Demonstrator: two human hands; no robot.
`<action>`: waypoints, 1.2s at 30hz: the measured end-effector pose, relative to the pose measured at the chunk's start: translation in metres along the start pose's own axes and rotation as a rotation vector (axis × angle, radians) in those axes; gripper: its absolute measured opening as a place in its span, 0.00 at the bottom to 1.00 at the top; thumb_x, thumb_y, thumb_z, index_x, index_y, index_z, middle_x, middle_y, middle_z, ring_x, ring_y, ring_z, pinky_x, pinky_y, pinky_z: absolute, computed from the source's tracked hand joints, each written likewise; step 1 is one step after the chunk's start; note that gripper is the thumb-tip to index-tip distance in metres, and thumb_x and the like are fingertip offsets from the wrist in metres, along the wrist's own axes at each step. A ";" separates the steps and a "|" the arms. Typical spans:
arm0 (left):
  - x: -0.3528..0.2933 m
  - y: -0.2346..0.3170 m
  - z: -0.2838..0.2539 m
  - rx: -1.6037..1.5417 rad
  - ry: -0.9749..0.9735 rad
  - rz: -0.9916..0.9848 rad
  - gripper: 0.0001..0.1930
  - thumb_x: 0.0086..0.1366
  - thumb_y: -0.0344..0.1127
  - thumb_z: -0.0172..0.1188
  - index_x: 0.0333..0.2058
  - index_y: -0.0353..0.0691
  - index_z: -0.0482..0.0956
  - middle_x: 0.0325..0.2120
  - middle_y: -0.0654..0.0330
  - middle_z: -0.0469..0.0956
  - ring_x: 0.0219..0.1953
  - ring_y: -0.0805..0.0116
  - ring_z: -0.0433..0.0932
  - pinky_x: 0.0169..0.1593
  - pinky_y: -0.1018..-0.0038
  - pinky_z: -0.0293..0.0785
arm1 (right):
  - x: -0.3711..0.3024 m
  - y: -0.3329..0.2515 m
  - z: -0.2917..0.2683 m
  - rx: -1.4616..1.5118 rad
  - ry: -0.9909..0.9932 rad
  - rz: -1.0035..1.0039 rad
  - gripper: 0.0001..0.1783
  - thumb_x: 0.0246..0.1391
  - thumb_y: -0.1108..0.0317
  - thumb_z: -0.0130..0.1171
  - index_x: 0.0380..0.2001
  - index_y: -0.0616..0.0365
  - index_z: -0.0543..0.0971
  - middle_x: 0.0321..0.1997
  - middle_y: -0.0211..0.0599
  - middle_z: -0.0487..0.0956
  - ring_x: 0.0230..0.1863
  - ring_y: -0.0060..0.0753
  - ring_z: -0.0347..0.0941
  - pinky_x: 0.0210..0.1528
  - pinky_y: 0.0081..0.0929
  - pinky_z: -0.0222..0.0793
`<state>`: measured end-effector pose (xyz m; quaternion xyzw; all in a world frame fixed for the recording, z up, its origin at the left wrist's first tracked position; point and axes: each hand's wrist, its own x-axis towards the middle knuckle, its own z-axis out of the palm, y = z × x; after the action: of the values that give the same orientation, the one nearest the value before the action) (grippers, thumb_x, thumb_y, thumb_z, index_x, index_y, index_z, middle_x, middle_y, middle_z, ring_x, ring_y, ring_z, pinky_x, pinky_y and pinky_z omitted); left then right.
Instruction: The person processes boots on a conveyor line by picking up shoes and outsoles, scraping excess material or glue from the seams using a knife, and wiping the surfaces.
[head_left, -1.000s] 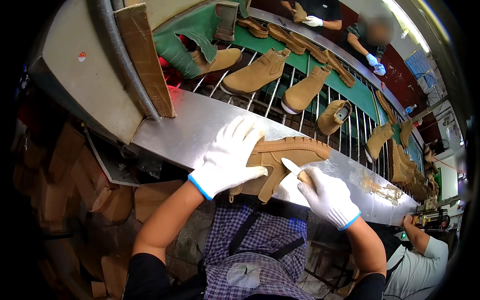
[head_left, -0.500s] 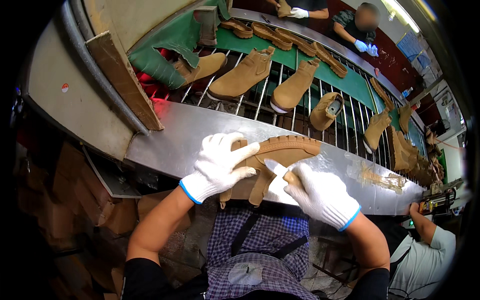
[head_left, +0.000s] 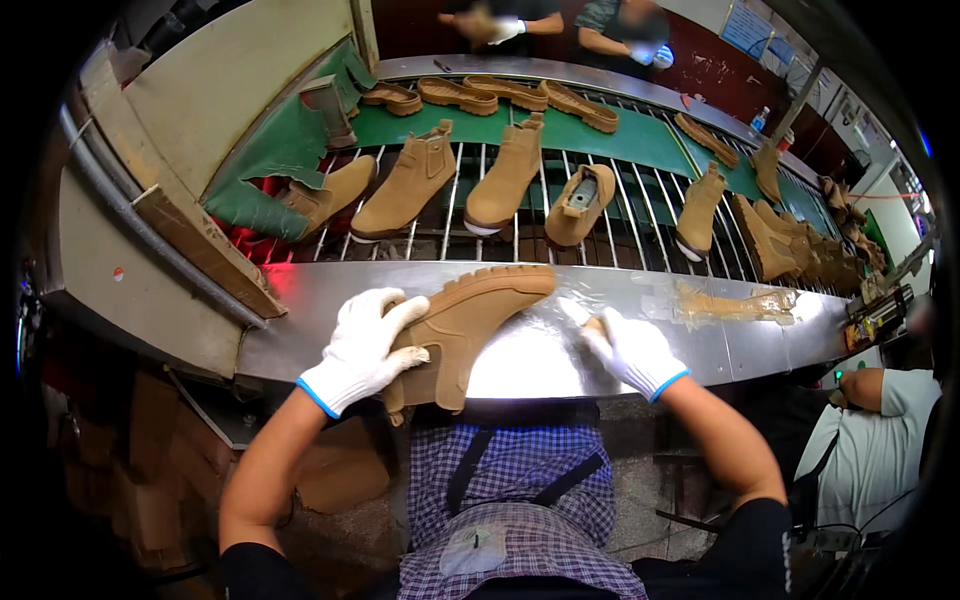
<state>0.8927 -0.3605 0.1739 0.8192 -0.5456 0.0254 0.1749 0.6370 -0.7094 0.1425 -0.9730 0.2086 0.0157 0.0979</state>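
Observation:
My left hand [head_left: 366,346], in a white knit glove with a blue cuff, grips a tan ankle boot [head_left: 468,326] by its shaft. The boot lies upside down over the near metal ledge [head_left: 640,345], its ridged sole facing away from me and its toe to the right. In my right hand [head_left: 636,352], gloved alike, is a short knife [head_left: 574,310]; its pale blade points up and left, with a bit of wooden handle showing. A gap separates the blade from the boot's toe.
Past the ledge runs a rack of metal rods with several tan boots [head_left: 406,188] and loose soles [head_left: 457,96] on a green strip [head_left: 380,126]. A wall panel with a pipe [head_left: 160,242] stands left. Two people work across the rack; another person [head_left: 868,430] is at right.
My right hand has drawn the knife away from the boot, to the right. The boot, still in my left hand, now shows more of its side. The view has shifted.

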 end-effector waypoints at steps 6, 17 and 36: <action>0.089 0.080 -0.028 -0.011 -0.035 0.173 0.53 0.48 0.53 0.83 0.69 0.37 0.68 0.70 0.40 0.64 0.74 0.35 0.62 0.74 0.51 0.66 | -0.044 0.057 0.043 0.207 0.344 0.352 0.25 0.67 0.46 0.63 0.55 0.54 0.79 0.43 0.57 0.87 0.46 0.64 0.85 0.50 0.54 0.79; 0.131 0.080 -0.033 -0.135 -0.252 -0.206 0.46 0.53 0.57 0.77 0.67 0.49 0.70 0.56 0.43 0.81 0.54 0.40 0.83 0.61 0.56 0.79 | -0.085 0.011 -0.003 0.684 0.499 0.048 0.17 0.63 0.65 0.69 0.51 0.60 0.82 0.43 0.47 0.87 0.43 0.46 0.86 0.51 0.38 0.81; 0.088 0.100 0.098 -1.934 -0.396 -0.703 0.28 0.80 0.56 0.55 0.62 0.36 0.77 0.57 0.51 0.82 0.58 0.60 0.81 0.64 0.61 0.78 | -0.140 -0.108 0.128 1.877 -0.004 0.418 0.36 0.79 0.44 0.46 0.69 0.67 0.72 0.64 0.50 0.80 0.63 0.37 0.78 0.66 0.34 0.75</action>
<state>0.8233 -0.5033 0.1279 0.4319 -0.0834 -0.6086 0.6604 0.5547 -0.5311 0.0469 -0.4413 0.3053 -0.1389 0.8323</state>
